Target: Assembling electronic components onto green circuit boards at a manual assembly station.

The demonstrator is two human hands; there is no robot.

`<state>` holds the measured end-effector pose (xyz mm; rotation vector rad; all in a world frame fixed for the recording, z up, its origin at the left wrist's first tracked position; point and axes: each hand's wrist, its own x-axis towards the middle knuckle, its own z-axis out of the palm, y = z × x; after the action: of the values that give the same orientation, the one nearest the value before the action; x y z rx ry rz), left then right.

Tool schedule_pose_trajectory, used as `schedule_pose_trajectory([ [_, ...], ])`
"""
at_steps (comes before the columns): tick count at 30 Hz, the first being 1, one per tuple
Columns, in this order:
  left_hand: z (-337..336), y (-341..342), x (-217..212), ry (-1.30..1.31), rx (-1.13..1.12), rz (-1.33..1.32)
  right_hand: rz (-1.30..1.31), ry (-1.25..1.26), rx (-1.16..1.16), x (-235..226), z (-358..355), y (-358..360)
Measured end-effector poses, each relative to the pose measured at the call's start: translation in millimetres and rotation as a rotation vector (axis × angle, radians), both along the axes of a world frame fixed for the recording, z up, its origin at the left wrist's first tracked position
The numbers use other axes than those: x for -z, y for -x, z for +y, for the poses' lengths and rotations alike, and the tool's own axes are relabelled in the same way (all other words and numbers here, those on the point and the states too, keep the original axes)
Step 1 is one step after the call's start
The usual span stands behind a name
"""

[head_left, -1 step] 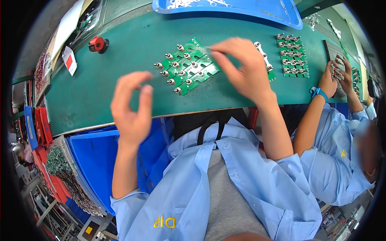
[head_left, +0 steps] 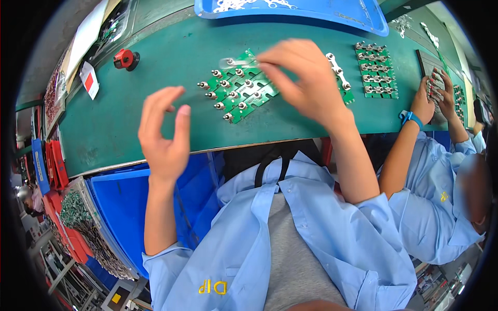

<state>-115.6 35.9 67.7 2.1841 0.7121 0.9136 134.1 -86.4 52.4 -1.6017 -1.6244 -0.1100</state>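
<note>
My right hand (head_left: 306, 83) pinches one end of a flat silver strip with a rounded end (head_left: 228, 63), smeared by motion. The strip hangs over the upper corner of a green circuit board (head_left: 249, 106), where several metal threaded posts stand upright. I cannot tell whether it touches the posts. To the left of that board, my left hand (head_left: 165, 132) hovers with thumb and fingers apart, holding nothing. Partly behind my right forearm lies another green board (head_left: 347, 96) with a silver strip with ring ends (head_left: 337, 70) on it.
A blue tray (head_left: 295, 25) of loose strips stands at the far edge. Farther right lies a board with rows of strips (head_left: 377, 72). A red-and-black round object (head_left: 126, 59) sits at the far left. At the right, a co-worker's hands (head_left: 433, 96) hold several small pieces.
My right hand has moved left and slightly away from me, bringing the strip over the board's upper corner. My left hand has shifted a little left.
</note>
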Motion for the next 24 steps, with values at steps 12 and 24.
schedule_pose_trajectory([
  [12,32.6,-15.4,40.4,-0.172,0.122,0.251,-0.447,0.370,-0.279,-7.4,87.2,2.9],
  [24,41.9,-21.6,40.7,-0.007,0.165,0.278,-0.534,0.629,-0.280,-25.6,99.1,11.6],
])
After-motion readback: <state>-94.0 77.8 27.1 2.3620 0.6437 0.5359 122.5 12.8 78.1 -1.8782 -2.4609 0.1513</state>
